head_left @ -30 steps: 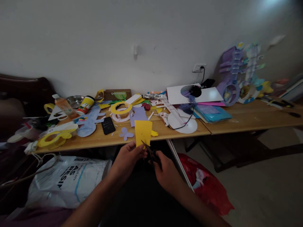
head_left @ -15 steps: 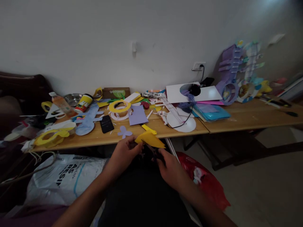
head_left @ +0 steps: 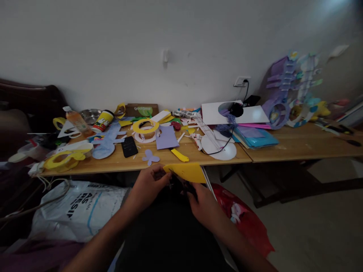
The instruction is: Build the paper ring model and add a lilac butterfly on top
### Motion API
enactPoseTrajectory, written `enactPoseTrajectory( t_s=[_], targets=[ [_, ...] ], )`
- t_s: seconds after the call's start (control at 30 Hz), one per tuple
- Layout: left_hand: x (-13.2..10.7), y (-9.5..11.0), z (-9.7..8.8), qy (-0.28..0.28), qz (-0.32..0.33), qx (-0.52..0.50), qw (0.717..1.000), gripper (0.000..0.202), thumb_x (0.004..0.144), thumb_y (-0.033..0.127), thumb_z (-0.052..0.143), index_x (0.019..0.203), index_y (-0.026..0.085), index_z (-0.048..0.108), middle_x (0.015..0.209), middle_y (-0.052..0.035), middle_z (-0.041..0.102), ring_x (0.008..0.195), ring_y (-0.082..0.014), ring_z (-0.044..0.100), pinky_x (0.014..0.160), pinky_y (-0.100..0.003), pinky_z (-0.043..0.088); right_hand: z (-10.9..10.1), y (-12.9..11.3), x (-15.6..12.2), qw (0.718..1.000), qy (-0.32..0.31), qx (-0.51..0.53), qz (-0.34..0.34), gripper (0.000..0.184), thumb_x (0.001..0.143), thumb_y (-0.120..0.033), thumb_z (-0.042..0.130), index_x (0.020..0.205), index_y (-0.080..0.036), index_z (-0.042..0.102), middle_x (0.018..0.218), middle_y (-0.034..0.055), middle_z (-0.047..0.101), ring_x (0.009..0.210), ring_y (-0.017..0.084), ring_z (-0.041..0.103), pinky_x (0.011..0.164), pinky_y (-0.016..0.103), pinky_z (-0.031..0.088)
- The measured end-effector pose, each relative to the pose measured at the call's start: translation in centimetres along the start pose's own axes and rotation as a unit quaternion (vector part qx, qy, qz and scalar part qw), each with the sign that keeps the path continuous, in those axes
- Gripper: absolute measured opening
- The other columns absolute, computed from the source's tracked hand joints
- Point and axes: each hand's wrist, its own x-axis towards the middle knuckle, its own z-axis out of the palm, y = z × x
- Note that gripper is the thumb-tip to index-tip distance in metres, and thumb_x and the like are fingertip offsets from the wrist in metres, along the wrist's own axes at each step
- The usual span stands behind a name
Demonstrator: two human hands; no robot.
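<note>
Just in front of the table edge, my left hand pinches the left end of a piece of yellow paper. My right hand is closed around dark scissors, whose blades run up against the paper near my left fingers. Shadow hides most of the handles. Beyond the paper, a yellow utility knife lies close to the table edge. A purple paper cutout with rounded lobes rests left of it, near a purple sheet.
A black phone, a yellow paper ring, a glue gun and a white guitar-like cutout crowd the table. A drink bottle stands left. Below are a white sack and a red bag.
The yellow paper has turned, so more of its face shows and its right end sits farther right. Both hands keep their holds. The view has shifted slightly.
</note>
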Motion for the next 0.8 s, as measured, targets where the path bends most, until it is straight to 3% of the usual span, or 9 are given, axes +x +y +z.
enactPoseTrajectory(
  t_s=[0.1,0.27,0.4,0.6,0.8],
  targets=[
    [0.1,0.6,-0.5,-0.017,0.013,0.048,0.999,0.014,0.080,0.030,0.065,0.084,0.018,0.071,0.075,-0.0012,0.070,0.067,-0.0154,0.060,0.060,-0.024,0.044,0.2,0.0,0.0,1.000,-0.006,0.004,-0.004,0.029,0.086,-0.010,0.047,0.109,-0.018,0.061,0.106,0.0100,0.069,0.100,0.023,0.066,0.090,0.035,0.051],
    [-0.2,0.4,0.2,-0.003,0.007,-0.008,1.000,0.019,0.083,0.036,0.063,0.076,0.019,0.066,0.070,0.0007,0.067,0.064,-0.0139,0.059,0.061,-0.024,0.045,0.4,0.1,0.0,0.999,0.027,-0.006,-0.021,0.040,0.086,-0.012,0.046,0.124,-0.015,0.058,0.119,0.0124,0.067,0.110,0.023,0.064,0.098,0.036,0.050],
    [-0.3,-0.2,0.6,0.013,-0.006,-0.014,1.000,0.024,0.086,0.041,0.061,0.079,0.018,0.065,0.067,0.0018,0.064,0.064,-0.0135,0.058,0.062,-0.024,0.044,0.2,0.3,0.0,1.000,0.011,-0.008,-0.018,0.039,0.088,-0.014,0.045,0.125,-0.014,0.059,0.121,0.0134,0.067,0.112,0.025,0.064,0.100,0.038,0.049],
    [-0.3,0.5,-0.2,-0.013,0.023,0.123,0.992,0.021,0.090,0.036,0.055,0.084,0.020,0.068,0.074,0.0004,0.067,0.069,-0.0160,0.060,0.064,-0.027,0.044,-0.3,0.6,0.1,1.000,-0.018,-0.023,0.012,0.037,0.087,-0.014,0.046,0.122,-0.015,0.059,0.118,0.0131,0.068,0.110,0.026,0.064,0.097,0.038,0.048],
    [-0.2,2.5,-0.6,-0.023,0.093,0.257,0.962,0.019,0.091,0.025,0.052,0.088,0.021,0.070,0.086,-0.0029,0.072,0.081,-0.0202,0.065,0.075,-0.031,0.046,-1.6,0.3,0.2,0.999,-0.047,-0.014,0.012,0.021,0.088,-0.010,0.044,0.097,-0.020,0.060,0.096,0.0066,0.069,0.092,0.020,0.067,0.080,0.028,0.047]
  ],
)
